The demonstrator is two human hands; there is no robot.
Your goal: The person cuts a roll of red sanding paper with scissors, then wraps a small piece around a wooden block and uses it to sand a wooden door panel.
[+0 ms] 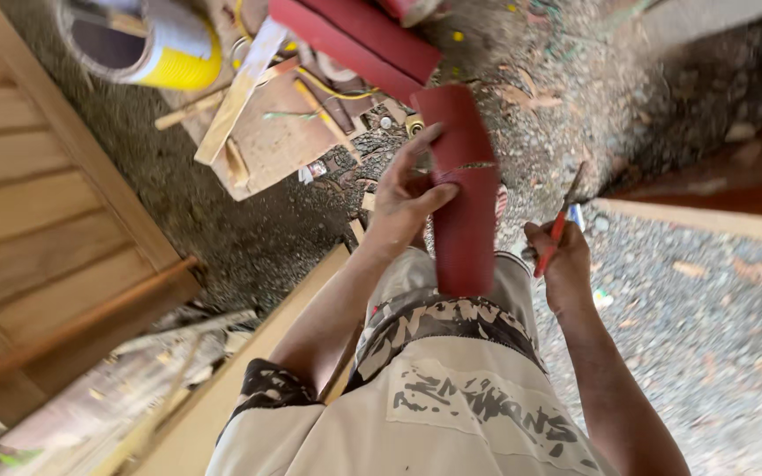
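Landmark: the red sandpaper strip (462, 189), hanging upright in mid view above my knee.

Far left of the strip — a slatted wooden door panel (37, 211), leaning, pale boards running across it. Up and left of the strip, a yellow-and-white bucket (147, 40) lies on its side on the gravel ground (707, 326). Between bucket and strip, a plywood board (284, 137) flat on the ground, with a pale wood offcut (240, 88) lying slantwise across it and small scraps about. Just above the strip, a wider red roll of sandpaper (359, 35).

My left hand (403, 198) grasps the strip at its left edge — thumb across the front, fingers spread up along it. The strip shows a small tear near the thumb; its lower end hangs down to my patterned shorts (451, 353).

Just right of the strip, my right hand (562, 256) is clenched on a red pencil (553, 238), tip angled upward, clear of the strip.

Further right, a long timber plank (707, 220) crosses the gravel.
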